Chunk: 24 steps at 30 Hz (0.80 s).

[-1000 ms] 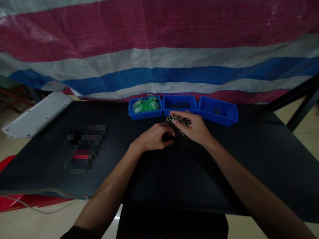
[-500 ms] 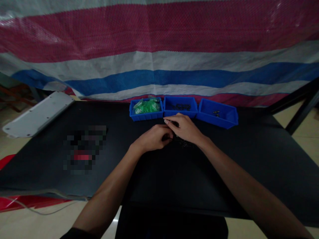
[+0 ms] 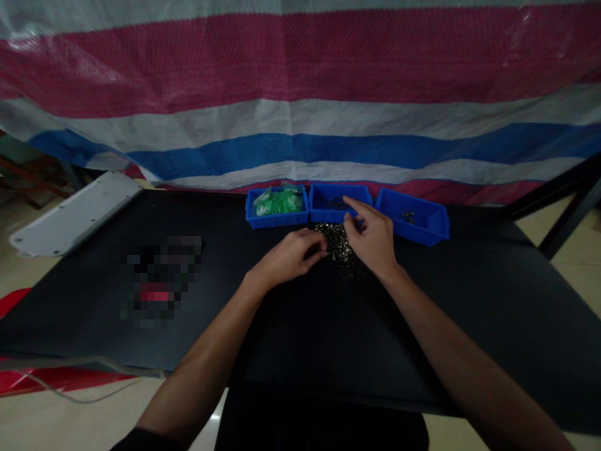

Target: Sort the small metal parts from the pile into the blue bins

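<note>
A heap of small metal screws [image 3: 339,241] lies on the black table. At its left edge is my left hand [image 3: 293,255], with thumb and index finger curled to a pinch; anything between the tips is too small to make out. My right hand [image 3: 373,238] is over the heap's right side with nothing visible in it. Its index finger reaches out toward the middle blue bin [image 3: 323,213], apart from the thumb. Some dark small parts [image 3: 337,202] lie in that bin, partly behind the fingers.
The left blue bin [image 3: 277,221] holds green-and-clear plastic bags [image 3: 279,202]. A few metal pieces [image 3: 408,217] lie in the right blue bin [image 3: 429,235]. A white panel [image 3: 77,213] lies at the table's left edge, and a pixelated object [image 3: 159,279] rests nearer. A striped sheet [image 3: 291,69] hangs behind.
My right hand has moved right and away from the left hand, and its fingers have spread, uncovering the screw heap. My left hand has stayed nearly in place.
</note>
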{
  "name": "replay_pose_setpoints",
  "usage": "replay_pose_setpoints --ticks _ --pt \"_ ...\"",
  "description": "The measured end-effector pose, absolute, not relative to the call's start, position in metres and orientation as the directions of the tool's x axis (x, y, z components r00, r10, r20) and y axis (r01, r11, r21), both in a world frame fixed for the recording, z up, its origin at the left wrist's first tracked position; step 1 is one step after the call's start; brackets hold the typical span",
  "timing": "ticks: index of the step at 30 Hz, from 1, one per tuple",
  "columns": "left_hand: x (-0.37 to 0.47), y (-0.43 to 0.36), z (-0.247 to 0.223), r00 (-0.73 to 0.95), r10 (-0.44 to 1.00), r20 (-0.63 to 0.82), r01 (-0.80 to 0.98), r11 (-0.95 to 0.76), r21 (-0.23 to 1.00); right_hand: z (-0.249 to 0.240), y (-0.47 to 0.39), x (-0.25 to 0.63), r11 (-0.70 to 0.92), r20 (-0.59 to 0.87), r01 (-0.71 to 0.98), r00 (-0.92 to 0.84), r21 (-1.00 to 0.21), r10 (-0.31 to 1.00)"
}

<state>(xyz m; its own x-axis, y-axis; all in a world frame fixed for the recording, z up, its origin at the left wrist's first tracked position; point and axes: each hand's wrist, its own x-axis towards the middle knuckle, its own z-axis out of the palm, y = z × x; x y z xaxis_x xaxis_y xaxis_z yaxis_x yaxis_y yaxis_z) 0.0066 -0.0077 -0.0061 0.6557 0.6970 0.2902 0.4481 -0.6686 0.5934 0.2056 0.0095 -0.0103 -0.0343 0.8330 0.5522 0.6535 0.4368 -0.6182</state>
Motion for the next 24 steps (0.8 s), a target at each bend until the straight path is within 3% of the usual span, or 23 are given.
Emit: replay_pose_setpoints --ticks 7,12,18,24 --pt "0.008 -0.006 -0.007 0.586 0.700 0.408 0.439 -0.698 0.566 -0.011 0.008 0.210 0.392 0.533 0.668 0.008 -0.633 0.846" --pt "0.010 -0.007 -0.002 0.409 0.790 0.457 0.445 -0.610 0.656 -0.008 0.001 0.215 0.391 0.521 0.560 0.088 -0.731 0.849" --pt "0.012 -0.008 -0.005 0.272 0.859 0.435 0.435 -0.513 0.740 -0.010 -0.004 0.214 0.394 0.352 0.274 -0.189 -0.878 0.917" --pt "0.014 -0.009 -0.006 0.314 0.867 0.388 0.439 -0.494 0.750 -0.008 -0.007 0.205 0.274 0.223 0.177 -0.261 -0.945 0.939"
